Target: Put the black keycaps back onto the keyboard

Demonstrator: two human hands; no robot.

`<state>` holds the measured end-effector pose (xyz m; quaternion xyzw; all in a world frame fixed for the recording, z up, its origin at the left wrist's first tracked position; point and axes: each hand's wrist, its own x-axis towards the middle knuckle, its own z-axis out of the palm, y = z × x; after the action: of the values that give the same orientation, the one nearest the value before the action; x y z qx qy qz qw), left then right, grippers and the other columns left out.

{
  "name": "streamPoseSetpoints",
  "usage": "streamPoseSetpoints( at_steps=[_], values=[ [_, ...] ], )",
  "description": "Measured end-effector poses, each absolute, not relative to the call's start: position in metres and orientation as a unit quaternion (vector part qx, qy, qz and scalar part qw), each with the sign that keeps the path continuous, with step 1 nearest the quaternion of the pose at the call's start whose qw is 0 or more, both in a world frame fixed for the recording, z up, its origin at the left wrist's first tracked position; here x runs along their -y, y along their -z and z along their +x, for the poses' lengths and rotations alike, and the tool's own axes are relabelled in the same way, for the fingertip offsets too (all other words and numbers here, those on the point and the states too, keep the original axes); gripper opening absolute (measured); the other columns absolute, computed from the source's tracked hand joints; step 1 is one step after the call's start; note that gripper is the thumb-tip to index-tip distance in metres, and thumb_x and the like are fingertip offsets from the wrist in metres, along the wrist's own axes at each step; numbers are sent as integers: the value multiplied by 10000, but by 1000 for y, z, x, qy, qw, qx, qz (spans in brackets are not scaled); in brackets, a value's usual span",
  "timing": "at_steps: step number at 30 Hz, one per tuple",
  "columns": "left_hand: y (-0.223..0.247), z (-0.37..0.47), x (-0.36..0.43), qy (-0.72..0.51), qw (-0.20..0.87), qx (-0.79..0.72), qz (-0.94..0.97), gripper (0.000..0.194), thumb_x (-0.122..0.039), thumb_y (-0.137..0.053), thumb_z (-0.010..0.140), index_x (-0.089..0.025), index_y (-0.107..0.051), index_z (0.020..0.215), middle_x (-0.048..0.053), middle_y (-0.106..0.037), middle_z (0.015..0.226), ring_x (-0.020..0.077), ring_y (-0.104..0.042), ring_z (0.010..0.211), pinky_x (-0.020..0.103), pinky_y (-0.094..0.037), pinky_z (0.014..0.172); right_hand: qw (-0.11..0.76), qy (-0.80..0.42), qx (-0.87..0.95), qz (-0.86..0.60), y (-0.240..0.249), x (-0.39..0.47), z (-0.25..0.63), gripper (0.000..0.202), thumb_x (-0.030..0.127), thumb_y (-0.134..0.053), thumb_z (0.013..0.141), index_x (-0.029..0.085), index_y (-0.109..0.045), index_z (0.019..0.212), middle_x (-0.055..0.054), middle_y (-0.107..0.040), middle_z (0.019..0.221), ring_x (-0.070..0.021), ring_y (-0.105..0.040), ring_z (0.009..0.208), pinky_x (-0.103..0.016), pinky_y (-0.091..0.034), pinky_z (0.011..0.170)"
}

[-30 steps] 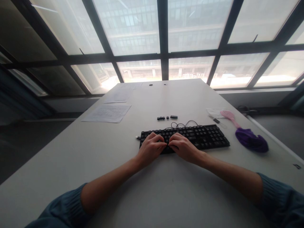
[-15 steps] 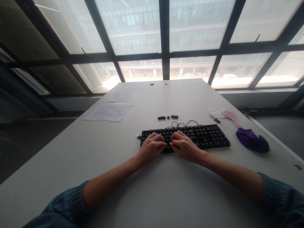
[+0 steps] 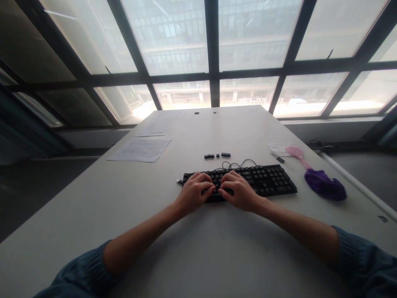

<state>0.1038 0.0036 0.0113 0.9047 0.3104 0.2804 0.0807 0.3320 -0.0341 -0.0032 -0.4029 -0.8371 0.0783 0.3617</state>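
A black computer keyboard (image 3: 271, 180) lies on the white table in front of me. My left hand (image 3: 195, 190) is over its left part, fingers bent onto the keys and the thumb near the front edge. Close beside it, my right hand (image 3: 238, 190) rests on the middle-left keys, with a gap between its thumb and curved fingers. Nothing shows held in either hand, though the fingertips partly hide the keys beneath. Behind the keyboard sit several small loose keycaps (image 3: 209, 156) and a longer keycap (image 3: 226, 155). The thin black cable (image 3: 248, 160) loops at the keyboard's back edge.
A USB plug (image 3: 179, 181) lies off the keyboard's left end. To the right are a pink brush (image 3: 296, 153), a purple cloth (image 3: 324, 185) and a small tool with a dark handle (image 3: 280, 159). Paper sheets (image 3: 139, 150) lie at the left. Windows stand beyond the table.
The whole view has shifted slightly. Both hands stay at the same part of the keyboard, with thumbs and fingers slightly repositioned. The loose keycaps keep their places.
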Motion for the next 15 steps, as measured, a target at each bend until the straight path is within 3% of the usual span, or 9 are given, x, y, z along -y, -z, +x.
streamPoseSetpoints(
  at_steps=[3,5,10,15],
  values=[
    [-28,96,-34,-295,87,-342,888,200,-317,-655,934,-228,-760,1078,57,-741,1031,222,-620,979,385,-513,910,395,-78,808,-430,-9,17,337,88,169,-664,912,204,-695,837,-58,-698,908,-222,-577,929,-370,-497,854],
    [-37,93,-65,-292,82,-379,874,201,-325,-684,905,-220,-769,1053,50,-760,1042,232,-635,1000,390,-503,938,385,-64,796,-463,-19,-7,338,84,139,-665,896,197,-708,854,-60,-711,902,-226,-588,940,-362,-492,857],
    [-35,104,-142,-225,125,-485,836,194,-294,-755,815,-212,-799,986,48,-788,959,202,-680,839,339,-529,889,241,-37,794,-557,-31,-89,326,121,169,-636,921,184,-754,944,-88,-744,967,-241,-609,1020,-348,-468,924],
    [-14,117,-178,-206,149,-492,833,165,-278,-798,755,-225,-813,910,29,-794,926,189,-694,808,290,-540,813,183,-44,807,-559,-21,-140,302,106,201,-695,889,181,-782,946,-108,-761,947,-256,-630,1050,-322,-474,904]
  ],
)
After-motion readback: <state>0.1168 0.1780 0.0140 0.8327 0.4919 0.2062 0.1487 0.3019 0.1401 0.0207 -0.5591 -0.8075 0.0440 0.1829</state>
